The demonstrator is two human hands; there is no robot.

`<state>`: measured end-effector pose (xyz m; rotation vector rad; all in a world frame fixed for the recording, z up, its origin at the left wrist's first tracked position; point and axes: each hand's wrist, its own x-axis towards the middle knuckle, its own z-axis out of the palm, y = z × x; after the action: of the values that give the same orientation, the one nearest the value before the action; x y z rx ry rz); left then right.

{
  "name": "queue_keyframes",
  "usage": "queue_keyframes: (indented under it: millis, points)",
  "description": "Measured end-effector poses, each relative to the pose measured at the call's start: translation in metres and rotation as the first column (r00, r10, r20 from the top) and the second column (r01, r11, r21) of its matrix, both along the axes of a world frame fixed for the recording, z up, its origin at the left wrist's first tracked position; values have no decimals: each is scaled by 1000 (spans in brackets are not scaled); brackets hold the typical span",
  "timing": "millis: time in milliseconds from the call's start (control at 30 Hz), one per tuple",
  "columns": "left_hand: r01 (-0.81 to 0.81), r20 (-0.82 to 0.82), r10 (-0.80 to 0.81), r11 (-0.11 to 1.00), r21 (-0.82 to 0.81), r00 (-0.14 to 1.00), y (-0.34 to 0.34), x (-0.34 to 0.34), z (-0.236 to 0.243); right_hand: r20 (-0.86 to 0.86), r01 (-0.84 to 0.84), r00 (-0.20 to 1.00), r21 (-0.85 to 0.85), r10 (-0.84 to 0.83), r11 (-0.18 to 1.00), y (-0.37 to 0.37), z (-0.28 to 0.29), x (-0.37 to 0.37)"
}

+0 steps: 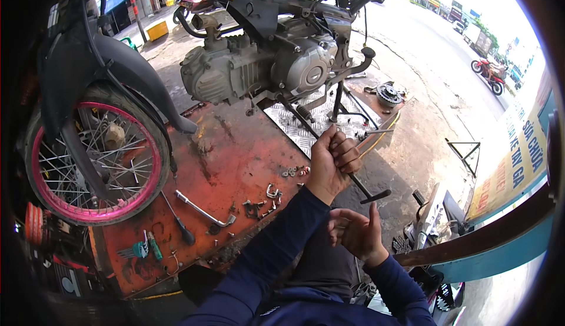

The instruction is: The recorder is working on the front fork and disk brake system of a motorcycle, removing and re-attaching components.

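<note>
My left hand (335, 160) is wrapped round the shaft of a long black T-handle wrench (358, 183). Its crossbar (375, 197) points back toward me, and its far end reaches the underside of a motorcycle engine (259, 67). Whether that end sits on a bolt is too small to tell. Just below the crossbar, my right hand (358, 233) is open, thumb raised and fingers loosely bent, with nothing in it. The grey engine hangs in a dark, stripped motorcycle frame (253, 11); the front wheel with its pink rim (154, 167) stands at the left.
On the red work platform (200, 149) lie a socket wrench (203, 207), a black-handled screwdriver (186, 232), hex keys (140, 248) and several small bolts. A metal tread plate (288, 127) lies under the engine. A signboard (509, 158) and teal-edged beam (488, 258) stand at right.
</note>
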<state>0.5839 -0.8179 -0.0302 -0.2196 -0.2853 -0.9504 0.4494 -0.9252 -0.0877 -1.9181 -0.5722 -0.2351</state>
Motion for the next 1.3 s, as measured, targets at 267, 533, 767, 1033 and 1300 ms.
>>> queue_keyframes:
  millis: [267, 533, 767, 1033, 1300]
  points:
    - [-128, -200, 232, 895, 428, 952, -4, -12, 19, 557, 667, 689, -237, -464, 706, 15, 84, -6]
    - [-40, -102, 56, 987, 157, 993, -3, -3, 7, 270, 492, 869, -375, -414, 786, 7, 19, -41]
    - [-143, -62, 162, 962, 233, 985, 0, 3, 7, 199, 344, 914, 79, -353, 936, 12, 96, -32]
    - [-220, -73, 242, 948, 231, 968, 7, 7, 5, 125, 552, 823, 50, -554, 832, -11, 99, -41]
    - [-244, -107, 268, 951, 191, 958, 0, 10, 5, 144, 568, 822, -133, -551, 813, -13, 110, -45]
